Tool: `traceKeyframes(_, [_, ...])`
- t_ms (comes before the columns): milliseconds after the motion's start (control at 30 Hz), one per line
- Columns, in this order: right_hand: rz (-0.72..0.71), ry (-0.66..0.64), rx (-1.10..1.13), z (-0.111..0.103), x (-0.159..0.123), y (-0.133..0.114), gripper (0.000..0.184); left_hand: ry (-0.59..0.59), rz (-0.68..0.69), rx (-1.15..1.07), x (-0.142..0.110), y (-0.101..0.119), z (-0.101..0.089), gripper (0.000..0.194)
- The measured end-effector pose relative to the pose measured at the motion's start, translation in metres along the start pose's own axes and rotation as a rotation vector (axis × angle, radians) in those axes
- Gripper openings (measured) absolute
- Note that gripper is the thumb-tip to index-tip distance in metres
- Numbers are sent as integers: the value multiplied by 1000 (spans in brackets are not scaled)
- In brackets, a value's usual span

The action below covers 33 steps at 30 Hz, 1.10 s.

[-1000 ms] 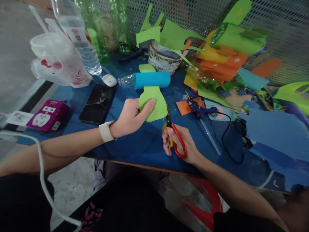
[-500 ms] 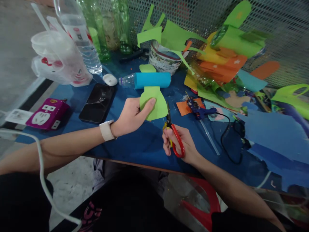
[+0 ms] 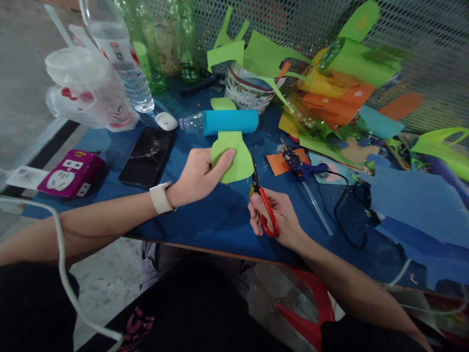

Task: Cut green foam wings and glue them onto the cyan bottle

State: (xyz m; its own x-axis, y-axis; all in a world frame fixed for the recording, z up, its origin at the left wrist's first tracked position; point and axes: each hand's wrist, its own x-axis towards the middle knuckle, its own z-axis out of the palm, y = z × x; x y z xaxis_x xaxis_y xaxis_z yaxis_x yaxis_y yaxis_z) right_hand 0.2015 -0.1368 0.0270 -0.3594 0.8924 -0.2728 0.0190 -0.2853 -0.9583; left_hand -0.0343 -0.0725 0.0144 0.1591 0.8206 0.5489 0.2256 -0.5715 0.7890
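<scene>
My left hand (image 3: 205,175) pinches a green paper cutout (image 3: 238,161) between thumb and fingers, over the blue table. The cutout has a rounded, lobed outline with a narrower neck at the top. In my right hand (image 3: 276,215) is a pair of scissors (image 3: 270,211) with red and yellow handles, my fingers through the loops. Its dark blades point away from me at the right edge of the cutout. Just beyond the paper lies a clear plastic bottle (image 3: 192,123) wrapped in a blue paper sleeve (image 3: 231,121). A smaller green paper piece (image 3: 223,103) shows behind the bottle.
Left on the table are a phone (image 3: 146,156), a white earbud case (image 3: 166,121), a purple power adapter (image 3: 71,172) and a water bottle (image 3: 122,63). A glue gun (image 3: 306,170) with its cord lies to the right. Paper scraps (image 3: 417,205) and a woven basket (image 3: 252,90) stand farther off.
The scissors' loops have drawn slightly closer together, and my right hand has shifted a little. My left hand keeps its hold on the green paper.
</scene>
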Motion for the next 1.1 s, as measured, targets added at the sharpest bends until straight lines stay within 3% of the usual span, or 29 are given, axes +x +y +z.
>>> traceKeyframes(433, [-48, 0, -87, -14, 0, 2, 66, -44, 78, 18, 3, 3, -2, 77])
traceKeyframes(1100, [-64, -17, -104, -12, -2, -4, 60, -55, 143, 28, 4, -1, -1, 72])
